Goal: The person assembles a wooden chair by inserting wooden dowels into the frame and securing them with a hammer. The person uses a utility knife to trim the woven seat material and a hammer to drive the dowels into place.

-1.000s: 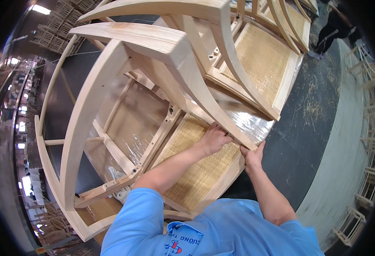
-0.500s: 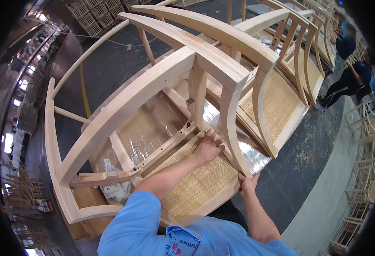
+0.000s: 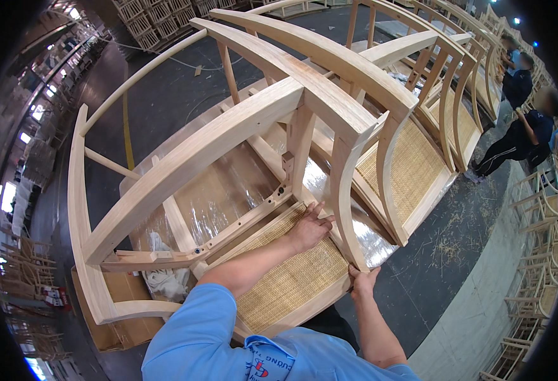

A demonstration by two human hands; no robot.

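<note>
A pale wooden chair frame (image 3: 203, 152) lies tipped on its side in front of me, with curved legs and arms. Within its lower part sits a woven cane panel (image 3: 292, 273) edged in pale wood. My left hand (image 3: 312, 230) rests on the panel's far right corner, fingers apart and reaching over the wooden edge. At the near right corner, my right hand (image 3: 363, 281) grips the chair frame where a curved leg meets the panel's border. The thumb is on the near side; some of its fingers are hidden under the wood.
More chair frames with cane seats (image 3: 406, 168) stand in a row to the right. A cardboard box (image 3: 123, 327) and white cloth (image 3: 168, 282) lie at the left. People in dark clothes (image 3: 523, 133) are at the far right. Stacked chairs (image 3: 155, 25) stand at the back; wood shavings (image 3: 450, 241) litter the floor.
My view has shifted slightly, so the chair sits a little lower in it. Both hands stay at about the same spots on the panel and frame.
</note>
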